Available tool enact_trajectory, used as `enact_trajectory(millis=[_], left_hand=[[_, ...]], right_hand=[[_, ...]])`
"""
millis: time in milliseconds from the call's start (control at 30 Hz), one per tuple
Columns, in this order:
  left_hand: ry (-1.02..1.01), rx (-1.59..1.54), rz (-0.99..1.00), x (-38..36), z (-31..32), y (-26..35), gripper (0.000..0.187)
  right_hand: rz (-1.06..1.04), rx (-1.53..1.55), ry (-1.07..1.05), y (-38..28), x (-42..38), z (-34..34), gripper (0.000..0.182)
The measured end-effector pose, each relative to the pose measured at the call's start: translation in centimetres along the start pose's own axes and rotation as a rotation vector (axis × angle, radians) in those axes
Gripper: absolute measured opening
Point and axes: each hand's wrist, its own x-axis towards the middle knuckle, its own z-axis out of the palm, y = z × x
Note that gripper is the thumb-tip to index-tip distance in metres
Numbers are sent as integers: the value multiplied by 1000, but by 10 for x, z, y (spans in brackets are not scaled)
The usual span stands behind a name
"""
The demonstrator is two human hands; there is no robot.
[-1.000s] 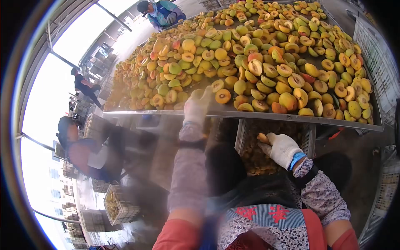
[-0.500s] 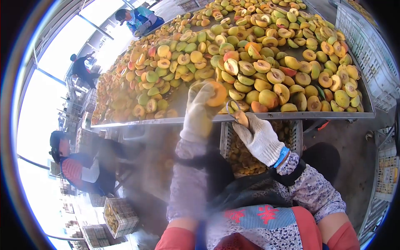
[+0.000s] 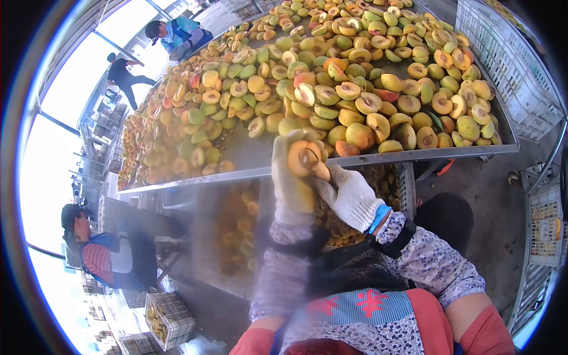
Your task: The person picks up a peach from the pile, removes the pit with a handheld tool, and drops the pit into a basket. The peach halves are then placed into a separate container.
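Observation:
My left hand [image 3: 290, 192], in a pale work glove, grips an orange peach half [image 3: 297, 161] with its cut side facing me, just above the table's front rim. My right hand [image 3: 353, 201], in a white knitted glove, is closed around the short wooden handle of a pitting tool [image 3: 322, 172]. The tool's curved metal loop lies against the cut face of the peach half, partly hard to make out. Behind my hands, halved peaches [image 3: 358, 135] in yellow, green and red are heaped on the metal table [image 3: 378, 158].
Below the rim, a crate [image 3: 407, 192] with fruit pieces stands between my knees. White plastic crates [image 3: 503, 65] are stacked at right. A co-worker [image 3: 109, 251] sits at left; another person [image 3: 177, 38] stands at the table's far left. A fruit-filled crate [image 3: 171, 319] stands on the floor.
My hands have come together, bringing the tool's loop from beside the peach half onto its cut face. The view has shifted slightly, and the person in dark clothes at far left has changed posture.

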Motion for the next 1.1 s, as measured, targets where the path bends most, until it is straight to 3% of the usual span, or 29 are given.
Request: enact_trajectory(millis=[333,400,433,500,567,633,700,800,833,900,933,967,1033,1067,1100], left_hand=[[164,143,90,-3,1,0,44],[-67,542,85,-1,-12,9,44],[-66,542,80,0,-14,15,44],[-113,489,-148,3,-13,24,43],[-85,496,-145,5,-15,18,44],[-109,396,-50,9,-17,12,48],[-232,536,-53,10,-24,20,52],[-277,778,-136,10,-20,32,53],[-291,773,-62,8,-21,27,44],[-215,653,-227,3,-14,31,45],[-261,534,-170,6,-20,27,46],[-305,415,-115,8,-25,21,47],[-209,355,-34,0,-13,18,48],[-154,357,-42,-2,-12,15,48],[-98,358,-52,-3,-11,15,49]], right_hand=[[76,118,-118,-7,-3,5,32],[64,97,-143,1,-4,8,33],[50,78,-166,6,-5,11,33],[56,185,-181,13,-6,18,38],[59,291,-199,14,-8,14,43],[468,612,-578,-2,-6,-7,48],[610,674,-613,-7,-8,-12,52],[321,480,-595,-7,-9,-15,52],[200,421,-573,-4,-11,-15,52],[554,688,-528,-4,-17,-11,52],[614,697,-574,-15,-20,-18,51],[614,790,-574,-21,-22,-22,49],[555,766,-708,-7,-17,-23,48],[518,791,-507,-7,-25,-11,46],[386,732,-459,-10,-25,-9,43]])
